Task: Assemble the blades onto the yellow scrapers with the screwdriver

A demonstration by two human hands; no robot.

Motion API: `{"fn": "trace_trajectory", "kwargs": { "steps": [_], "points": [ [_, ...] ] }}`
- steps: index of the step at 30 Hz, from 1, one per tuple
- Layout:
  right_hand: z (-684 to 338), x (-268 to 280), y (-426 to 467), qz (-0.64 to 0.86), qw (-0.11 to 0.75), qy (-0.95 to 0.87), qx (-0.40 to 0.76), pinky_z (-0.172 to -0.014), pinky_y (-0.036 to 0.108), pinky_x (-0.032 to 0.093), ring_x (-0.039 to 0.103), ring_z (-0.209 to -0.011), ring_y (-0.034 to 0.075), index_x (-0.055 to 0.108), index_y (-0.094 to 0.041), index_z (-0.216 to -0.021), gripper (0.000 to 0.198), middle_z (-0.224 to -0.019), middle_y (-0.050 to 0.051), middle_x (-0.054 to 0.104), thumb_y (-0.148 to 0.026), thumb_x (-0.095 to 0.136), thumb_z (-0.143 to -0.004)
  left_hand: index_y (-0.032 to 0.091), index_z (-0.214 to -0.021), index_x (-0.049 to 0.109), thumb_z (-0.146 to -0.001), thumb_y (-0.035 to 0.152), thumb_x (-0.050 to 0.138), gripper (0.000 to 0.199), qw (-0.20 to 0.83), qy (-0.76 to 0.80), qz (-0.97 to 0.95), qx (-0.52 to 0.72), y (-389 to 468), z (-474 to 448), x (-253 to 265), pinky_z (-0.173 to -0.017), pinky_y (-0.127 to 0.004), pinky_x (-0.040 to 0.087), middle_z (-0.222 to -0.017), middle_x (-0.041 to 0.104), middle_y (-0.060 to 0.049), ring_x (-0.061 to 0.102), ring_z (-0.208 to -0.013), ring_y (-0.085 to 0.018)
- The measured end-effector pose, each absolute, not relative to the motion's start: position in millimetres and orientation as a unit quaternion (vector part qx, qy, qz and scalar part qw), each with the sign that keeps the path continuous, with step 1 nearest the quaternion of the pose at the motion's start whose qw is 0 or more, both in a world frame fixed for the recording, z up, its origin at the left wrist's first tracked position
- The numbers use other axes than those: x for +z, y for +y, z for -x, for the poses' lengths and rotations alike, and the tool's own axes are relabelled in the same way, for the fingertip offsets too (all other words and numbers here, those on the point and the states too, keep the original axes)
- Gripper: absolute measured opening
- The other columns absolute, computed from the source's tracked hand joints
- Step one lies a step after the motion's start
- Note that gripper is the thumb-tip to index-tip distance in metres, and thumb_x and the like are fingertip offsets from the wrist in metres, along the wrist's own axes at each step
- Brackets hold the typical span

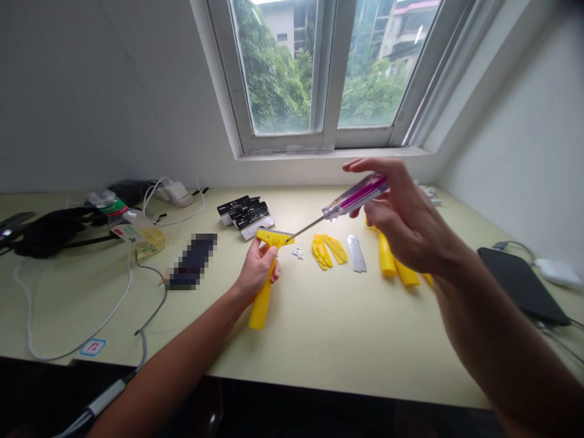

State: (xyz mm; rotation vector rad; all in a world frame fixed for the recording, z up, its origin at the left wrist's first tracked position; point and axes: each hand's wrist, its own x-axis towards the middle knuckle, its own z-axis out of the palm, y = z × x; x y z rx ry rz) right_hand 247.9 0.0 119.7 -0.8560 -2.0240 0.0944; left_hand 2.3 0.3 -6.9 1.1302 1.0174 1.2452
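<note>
My left hand [261,267] is closed around a yellow scraper [262,304], its wide head up and its handle pointing down toward me. In my right hand [401,213] is a screwdriver [356,198] with a clear and purple handle, tilted down to the left. Its tip meets the right part of the scraper head, where a screw may sit; that is too small to tell. Small metal nuts [298,252] lie just right of the scraper. Beyond them are yellow plastic plates [328,250] and metal blades [356,253]. More yellow handles [387,258] lie partly behind my right hand.
Black and white cards [246,216] lie at the back, near the window wall. To the left are a blurred-out dark phone-like object [194,261], a plastic bottle [137,228] and cables [132,292]. A black flat device [522,285] rests at the right.
</note>
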Motion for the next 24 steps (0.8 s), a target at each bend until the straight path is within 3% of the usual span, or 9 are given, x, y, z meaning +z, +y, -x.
{"fn": "trace_trajectory", "kwargs": {
  "steps": [4, 6, 10, 14, 18, 21, 24],
  "points": [
    [-252.0, 122.6, -3.1, 0.457, 0.421, -0.780, -0.067, -0.061, 0.037, 0.049, 0.057, -0.057, 0.018, 0.060, -0.023, -0.110, 0.024, -0.071, 0.002, 0.062, -0.034, 0.055, -0.089, 0.023, -0.110, 0.045, -0.081, 0.033, 0.063, 0.036, 0.542, 0.438, -0.468, 0.543, 3.7, 0.4, -7.3, -0.033, -0.016, 0.034, -0.098, 0.057, 0.000, 0.048, -0.040, -0.002],
    [-251.5, 121.2, -0.2, 0.508, 0.422, -0.744, -0.106, -0.060, 0.038, 0.049, 0.056, -0.056, 0.020, 0.061, -0.022, -0.106, 0.026, -0.066, 0.002, 0.059, -0.041, 0.055, -0.090, 0.024, -0.112, 0.045, -0.081, 0.033, 0.063, 0.037, 0.537, 0.437, -0.469, 0.548, 3.9, 0.2, -7.7, -0.033, -0.017, 0.034, -0.098, 0.057, 0.000, 0.048, -0.040, -0.002],
    [-249.8, 116.4, 8.1, 0.427, 0.417, -0.802, 0.002, -0.064, 0.037, 0.053, 0.063, -0.067, 0.018, 0.042, -0.025, -0.138, 0.044, -0.103, 0.008, 0.066, -0.036, 0.046, -0.095, 0.024, -0.112, 0.045, -0.082, 0.031, 0.061, 0.034, 0.525, 0.452, -0.466, 0.550, 3.9, -0.2, -9.9, -0.032, -0.016, 0.034, -0.097, 0.055, 0.001, 0.049, -0.040, -0.002],
    [-250.3, 114.2, 10.8, 0.439, 0.429, -0.787, -0.059, -0.066, 0.038, 0.054, 0.064, -0.068, 0.019, 0.054, -0.022, -0.122, 0.035, -0.090, 0.006, 0.067, -0.040, 0.050, -0.093, 0.023, -0.112, 0.044, -0.083, 0.030, 0.059, 0.033, 0.523, 0.455, -0.465, 0.551, 4.1, 0.8, -10.8, -0.033, -0.016, 0.034, -0.096, 0.054, 0.001, 0.049, -0.041, -0.003],
    [-254.0, 118.0, 8.8, 0.414, 0.360, -0.835, -0.036, -0.074, 0.039, 0.055, 0.067, -0.082, 0.021, 0.045, -0.020, -0.135, 0.043, -0.110, 0.010, 0.066, -0.033, 0.046, -0.094, 0.023, -0.109, 0.044, -0.082, 0.030, 0.060, 0.031, 0.514, 0.464, -0.460, 0.556, 4.3, 1.3, -9.0, -0.033, -0.017, 0.035, -0.089, 0.053, 0.002, 0.049, -0.040, -0.003],
    [-256.5, 119.9, 9.0, 0.455, 0.367, -0.809, -0.059, -0.072, 0.041, 0.054, 0.067, -0.077, 0.023, 0.053, -0.019, -0.127, 0.039, -0.093, 0.008, 0.069, -0.039, 0.047, -0.094, 0.023, -0.108, 0.044, -0.083, 0.029, 0.059, 0.030, 0.510, 0.462, -0.464, 0.558, 4.4, 1.0, -8.3, -0.032, -0.016, 0.035, -0.086, 0.052, 0.004, 0.049, -0.040, -0.004],
    [-257.3, 118.9, 10.7, 0.439, 0.362, -0.821, -0.052, -0.077, 0.043, 0.055, 0.066, -0.086, 0.023, 0.037, -0.019, -0.142, 0.053, -0.114, 0.013, 0.064, -0.037, 0.046, -0.094, 0.023, -0.109, 0.044, -0.084, 0.029, 0.058, 0.030, 0.509, 0.459, -0.467, 0.559, 4.5, 0.5, -9.0, -0.032, -0.016, 0.035, -0.085, 0.051, 0.004, 0.049, -0.040, -0.004]
  ]
}}
